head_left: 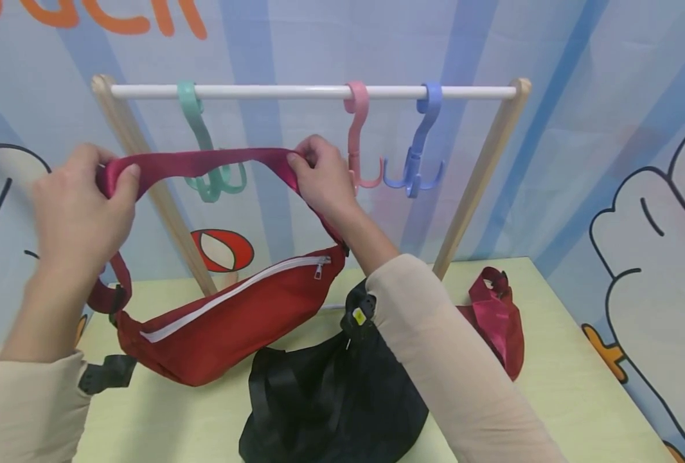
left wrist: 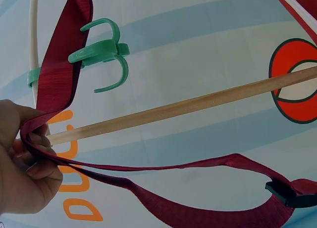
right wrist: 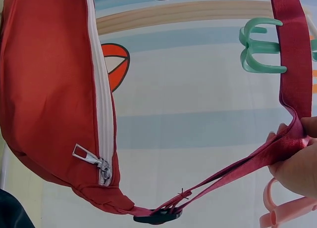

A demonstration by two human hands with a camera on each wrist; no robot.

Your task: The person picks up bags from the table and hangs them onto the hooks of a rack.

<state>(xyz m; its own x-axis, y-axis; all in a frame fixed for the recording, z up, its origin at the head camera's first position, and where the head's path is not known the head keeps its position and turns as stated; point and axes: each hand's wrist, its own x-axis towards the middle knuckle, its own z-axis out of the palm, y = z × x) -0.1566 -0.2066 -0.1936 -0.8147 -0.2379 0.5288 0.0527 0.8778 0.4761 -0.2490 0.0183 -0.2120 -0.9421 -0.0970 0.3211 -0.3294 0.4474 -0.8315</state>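
A red waist bag (head_left: 244,315) with a white zipper hangs from its dark-red strap (head_left: 204,162), tilted with its right end higher. My left hand (head_left: 85,212) grips the strap at the left, and my right hand (head_left: 325,177) pinches it at the right, so a span of strap stretches between them. Behind that span hangs a green hook (head_left: 208,145) on the white rail (head_left: 296,92); the strap overlaps it in the head view. In the right wrist view, the zipper pull (right wrist: 86,155) and a black buckle (right wrist: 158,216) show at the bag's end.
A pink hook (head_left: 356,128) and a blue hook (head_left: 420,141) also hang on the rail, between wooden posts (head_left: 481,180). On the table (head_left: 556,360) lie a black bag (head_left: 331,399) in front and another red bag (head_left: 495,321) at the right, partly behind my right sleeve.
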